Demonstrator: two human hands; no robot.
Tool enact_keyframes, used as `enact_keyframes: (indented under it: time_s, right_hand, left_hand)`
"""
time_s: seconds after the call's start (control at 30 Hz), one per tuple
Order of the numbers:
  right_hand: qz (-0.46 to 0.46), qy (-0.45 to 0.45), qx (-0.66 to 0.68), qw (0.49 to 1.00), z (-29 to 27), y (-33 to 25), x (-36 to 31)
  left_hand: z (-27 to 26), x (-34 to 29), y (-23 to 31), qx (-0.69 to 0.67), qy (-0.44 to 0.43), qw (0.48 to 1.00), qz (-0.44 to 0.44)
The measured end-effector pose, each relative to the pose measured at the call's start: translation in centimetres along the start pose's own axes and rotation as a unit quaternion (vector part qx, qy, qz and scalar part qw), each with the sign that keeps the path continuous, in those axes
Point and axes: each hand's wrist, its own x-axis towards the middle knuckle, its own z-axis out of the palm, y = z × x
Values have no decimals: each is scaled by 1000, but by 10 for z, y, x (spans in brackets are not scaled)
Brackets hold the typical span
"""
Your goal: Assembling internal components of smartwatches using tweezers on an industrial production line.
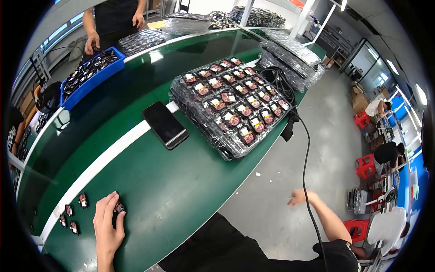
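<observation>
My left hand rests on the green table at the lower left. Its thumb and fingers are closed round a small dark part, partly covered by the fingers. To its left lie several loose small black parts with pink-and-white faces. Out over the floor at the right, my right hand is closed. A short thin tip sticks out of it, too small to name. Farther up the table, a stack of clear plastic trays carries rows of the same small black parts.
A black phone lies left of the trays. A black cable hangs past my right arm. Across the table, a person reaches toward a blue bin of dark parts. More clear trays are stacked at the far end.
</observation>
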Motion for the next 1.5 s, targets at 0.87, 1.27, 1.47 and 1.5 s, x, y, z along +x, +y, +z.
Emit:
enact_keyframes:
  time_s: [0.87,1.27,1.47,1.5]
  right_hand:
    - [53,709,-157,685,-499,-120,-71]
    - [-19,823,-113,556,-511,-110,-128]
    - [-92,828,-292,470,-425,-146,-160]
    - [-131,823,-294,469,-394,-173,-165]
  left_hand:
    - [9,3,-12,-14,25,999,35]
    - [8,6,-12,-28,26,999,22]
    - [5,7,-9,-38,25,999,18]
    - [3,4,-10,-32,29,999,18]
